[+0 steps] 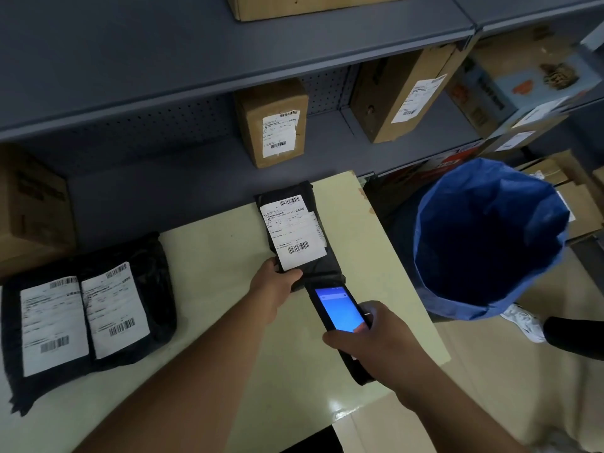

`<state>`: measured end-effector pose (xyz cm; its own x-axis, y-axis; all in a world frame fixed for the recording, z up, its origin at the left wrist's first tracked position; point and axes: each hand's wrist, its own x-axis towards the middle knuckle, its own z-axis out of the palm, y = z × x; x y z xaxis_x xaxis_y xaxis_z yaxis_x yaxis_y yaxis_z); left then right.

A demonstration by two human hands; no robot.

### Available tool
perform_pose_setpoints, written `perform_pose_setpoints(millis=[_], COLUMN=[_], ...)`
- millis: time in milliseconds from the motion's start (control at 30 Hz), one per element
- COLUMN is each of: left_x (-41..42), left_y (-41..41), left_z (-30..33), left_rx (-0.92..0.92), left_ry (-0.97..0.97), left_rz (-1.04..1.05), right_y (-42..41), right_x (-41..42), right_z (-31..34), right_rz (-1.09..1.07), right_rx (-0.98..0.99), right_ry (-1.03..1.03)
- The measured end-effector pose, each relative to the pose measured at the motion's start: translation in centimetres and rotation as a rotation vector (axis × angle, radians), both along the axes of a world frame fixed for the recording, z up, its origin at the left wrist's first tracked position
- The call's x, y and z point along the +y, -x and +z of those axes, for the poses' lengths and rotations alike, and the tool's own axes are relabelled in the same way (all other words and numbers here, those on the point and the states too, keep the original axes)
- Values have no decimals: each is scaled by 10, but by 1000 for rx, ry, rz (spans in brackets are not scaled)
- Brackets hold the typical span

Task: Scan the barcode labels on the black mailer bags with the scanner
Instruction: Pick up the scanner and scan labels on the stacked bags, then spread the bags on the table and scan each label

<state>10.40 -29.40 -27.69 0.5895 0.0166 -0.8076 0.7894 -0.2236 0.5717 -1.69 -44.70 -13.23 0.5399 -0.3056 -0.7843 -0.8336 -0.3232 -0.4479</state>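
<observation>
A black mailer bag point(327, 256) with a white barcode label point(294, 232) lies tilted at the far side of the pale table point(222, 250). My left hand point(274, 282) grips its near edge, thumb on the label's lower corner. My right hand point(376, 335) holds a black handheld scanner point(336, 308) with a lit blue screen, its head pointing at the bag's near end. Two more black mailer bags point(81, 315) with white labels lie side by side at the table's left.
Grey shelving point(196, 60) stands behind the table with labelled cardboard boxes point(271, 122). An open blue sack point(490, 240) stands right of the table. More boxes sit at far right. A white shoe point(523, 322) shows on the floor.
</observation>
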Motion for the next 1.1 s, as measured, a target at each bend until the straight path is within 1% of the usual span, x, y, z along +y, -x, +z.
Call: perform_pose_setpoints(millis=[67, 233, 400, 567, 767, 933, 1100], left_x=[0, 14, 40, 80, 133, 187, 245], left_y=[2, 10, 22, 31, 47, 62, 71], left_z=[12, 18, 29, 42, 54, 58, 65], left_rx=[7, 44, 42, 42, 24, -4, -21], left_ry=[-1, 56, 92, 145, 152, 111, 80], left_rz=[-6, -16, 67, 171, 246, 269, 372], right_y=[-1, -1, -1, 0, 6, 10, 11], right_x=[0, 9, 34, 69, 112, 145, 180], right_z=[1, 2, 4, 8, 14, 18, 21], right_rz=[4, 23, 52, 97, 177, 237, 288], right_rx=[-7, -24, -33, -48, -50, -47, -60], right_ry=[4, -8, -24, -51, -69, -73, -91])
